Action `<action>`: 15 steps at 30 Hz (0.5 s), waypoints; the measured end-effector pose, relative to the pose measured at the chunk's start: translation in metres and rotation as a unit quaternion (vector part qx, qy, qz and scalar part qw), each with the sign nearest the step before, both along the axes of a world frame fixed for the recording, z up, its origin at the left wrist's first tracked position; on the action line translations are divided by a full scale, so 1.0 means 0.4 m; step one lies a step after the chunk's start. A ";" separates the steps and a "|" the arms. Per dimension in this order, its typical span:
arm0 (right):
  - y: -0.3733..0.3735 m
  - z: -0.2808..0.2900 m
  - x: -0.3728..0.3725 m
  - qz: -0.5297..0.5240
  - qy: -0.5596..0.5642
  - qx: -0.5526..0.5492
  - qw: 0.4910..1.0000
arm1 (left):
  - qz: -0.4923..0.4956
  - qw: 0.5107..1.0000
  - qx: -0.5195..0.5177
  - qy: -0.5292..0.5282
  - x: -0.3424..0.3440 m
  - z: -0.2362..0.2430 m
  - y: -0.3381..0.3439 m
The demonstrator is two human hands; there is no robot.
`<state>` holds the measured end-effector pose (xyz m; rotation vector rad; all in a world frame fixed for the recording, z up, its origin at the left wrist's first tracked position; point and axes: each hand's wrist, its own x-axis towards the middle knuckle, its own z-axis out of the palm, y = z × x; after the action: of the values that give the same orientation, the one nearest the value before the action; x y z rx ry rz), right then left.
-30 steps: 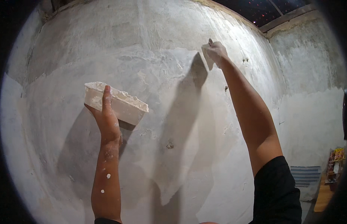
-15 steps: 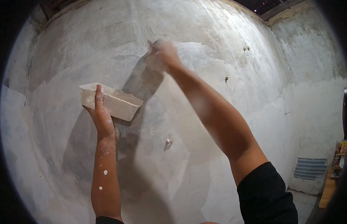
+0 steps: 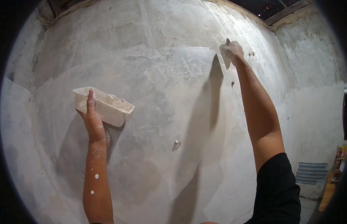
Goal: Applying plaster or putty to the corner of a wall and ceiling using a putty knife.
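Observation:
A cream-coloured mud pan (image 3: 111,112), its rim crusted with pale plaster, is tilted in my left hand (image 3: 93,121). My thumb lies over its near side, and the other fingers are hidden behind and beneath it. High on the right, my right hand (image 3: 235,51) is closed round a putty knife (image 3: 225,61) with a wide blade beside the wall. Whether the blade's edge touches the wall, I cannot tell. White spatters dot my left forearm. The wall (image 3: 155,112) is covered in patchy grey and whitish plaster, smoother in the middle than at the top.
A small plug (image 3: 177,143) sticks out of the wall, with a hole (image 3: 233,84) and another rough spot (image 3: 251,54) higher up at the right. At the far lower right are a blue striped cloth (image 3: 311,173) and a wooden table edge (image 3: 327,194).
My right hand has swept right across the upper wall with the putty knife. My left hand and the mud pan have shifted slightly left and down in view.

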<state>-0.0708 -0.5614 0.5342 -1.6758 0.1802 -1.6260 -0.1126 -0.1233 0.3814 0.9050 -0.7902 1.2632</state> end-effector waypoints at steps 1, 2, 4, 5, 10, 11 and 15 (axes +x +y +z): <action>-0.036 0.000 0.018 -0.008 0.002 0.003 1.000 | -0.008 1.000 0.003 0.002 0.009 0.002 0.004; -0.064 0.005 0.049 0.019 -0.005 -0.005 1.000 | -0.028 1.000 0.010 -0.002 0.016 0.004 0.017; -0.047 0.009 0.064 0.006 0.000 -0.002 1.000 | -0.054 0.999 -0.001 -0.003 0.036 0.018 0.039; -0.035 0.016 0.066 0.003 0.001 -0.002 1.000 | -0.058 0.998 -0.001 -0.002 0.040 0.019 0.039; 0.037 0.041 0.044 0.027 0.020 -0.028 0.999 | -0.052 0.998 0.012 0.014 0.031 0.009 0.032; 0.045 0.049 0.042 0.023 0.024 -0.023 0.999 | -0.054 0.998 0.012 0.016 0.029 0.009 0.029; 0.122 0.076 0.035 0.057 0.025 -0.064 0.996 | -0.015 1.000 0.014 0.021 0.023 0.009 0.029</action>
<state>-0.0569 -0.5127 0.5645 -1.7915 0.0052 -1.5385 -0.1033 -0.1117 0.3848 0.9375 -0.7871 1.2054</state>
